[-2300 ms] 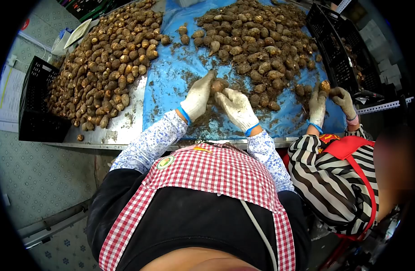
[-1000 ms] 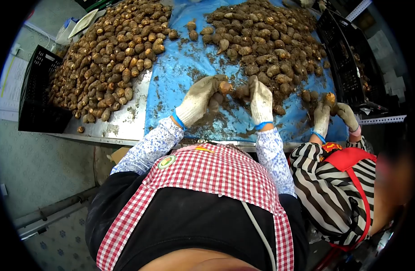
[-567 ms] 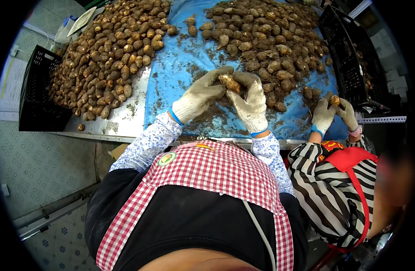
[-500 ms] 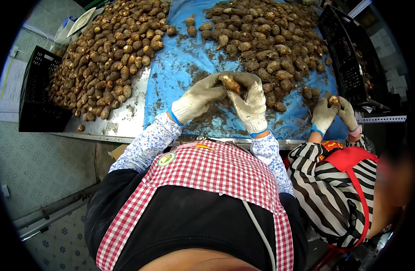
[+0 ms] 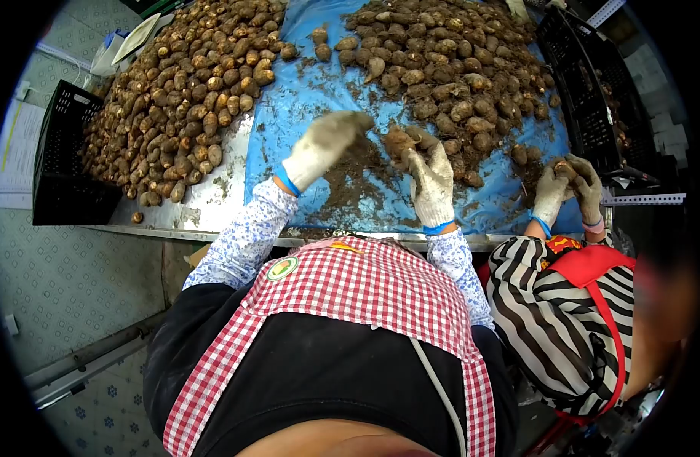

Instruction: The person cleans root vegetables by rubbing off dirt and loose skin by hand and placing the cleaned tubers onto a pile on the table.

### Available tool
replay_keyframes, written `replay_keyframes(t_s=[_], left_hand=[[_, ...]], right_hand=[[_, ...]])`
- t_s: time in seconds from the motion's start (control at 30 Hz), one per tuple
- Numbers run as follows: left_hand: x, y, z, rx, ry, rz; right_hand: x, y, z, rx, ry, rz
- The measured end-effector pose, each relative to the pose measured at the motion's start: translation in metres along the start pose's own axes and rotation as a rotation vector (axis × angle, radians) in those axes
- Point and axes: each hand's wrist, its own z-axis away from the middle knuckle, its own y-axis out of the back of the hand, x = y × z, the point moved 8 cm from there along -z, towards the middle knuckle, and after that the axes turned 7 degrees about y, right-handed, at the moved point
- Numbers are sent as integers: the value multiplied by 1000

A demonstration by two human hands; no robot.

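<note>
Upper centre of the frame: a gloved right hand point(image 5: 430, 183) grasps a soil-caked tuber point(image 5: 398, 142), which juts leftward past its fingers, above a blue sheet point(image 5: 278, 122) on the table point(image 5: 190, 218). Just left, apart from the tuber, hangs the left hand point(image 5: 327, 145), blurred; whether its fingers hold anything cannot be told. Tubers point(image 5: 457, 72) heap upper right.

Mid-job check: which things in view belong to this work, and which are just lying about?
Likely in the work:
- brown tuber in the right hand
- left hand, blurred
- dirt-covered heap on the blue sheet
- cleaner-looking heap at left

Apparently just about:
- pale dish beyond the left heap
- papers at far left
</note>
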Motion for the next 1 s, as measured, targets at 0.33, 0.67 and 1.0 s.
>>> replay_keyframes(t_s=[0.33,0.67,1.0], left_hand=[[4,-27,11,319,-254,-524],[-49,-52,-8,-295,31,686],[-127,34,-25,-109,310,987]], right_hand=[[5,-7,2,-124,7,520],[12,-38,-1,-358,381,1274],[48,75,-105,-199,69,1853]])
